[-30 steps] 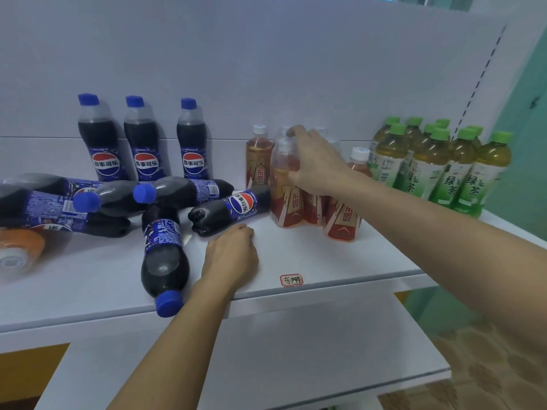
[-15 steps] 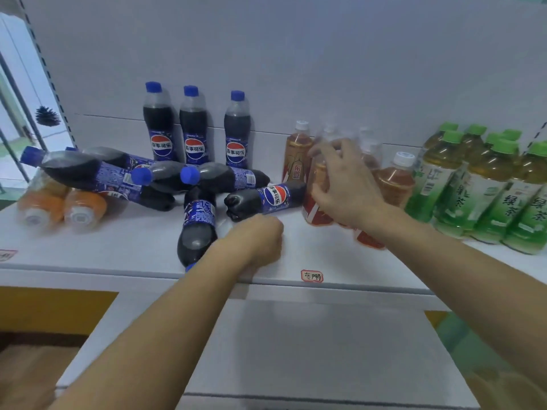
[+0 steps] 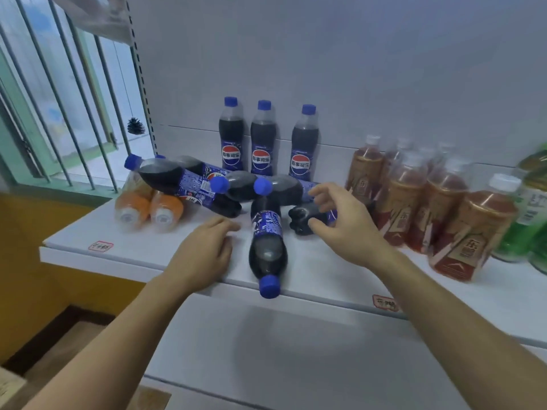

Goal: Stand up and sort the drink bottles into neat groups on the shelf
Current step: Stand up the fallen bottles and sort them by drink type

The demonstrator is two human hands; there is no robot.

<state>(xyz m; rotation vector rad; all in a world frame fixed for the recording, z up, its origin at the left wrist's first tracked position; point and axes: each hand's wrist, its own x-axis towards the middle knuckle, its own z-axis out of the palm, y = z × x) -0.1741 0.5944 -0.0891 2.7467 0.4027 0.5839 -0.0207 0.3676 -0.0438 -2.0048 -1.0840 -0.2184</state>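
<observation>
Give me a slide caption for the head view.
Right hand reaching for a fallen cola bottle on the shelf.

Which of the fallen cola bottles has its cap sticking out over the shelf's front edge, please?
The cola bottle between the two hands, lying cap-first toward the camera; the others lie farther back.

Both forearms are bare to the frame edge, with no sleeves, watch or rings visible.

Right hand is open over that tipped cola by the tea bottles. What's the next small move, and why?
Probably close the right hand on the lying cola bottle under it and stand it beside the three upright colas at the back. Its fingers are spread around the bottle's base, not yet a grip, and it lies nearest the tea bottles. The left hand rests flat on the shelf.
</observation>
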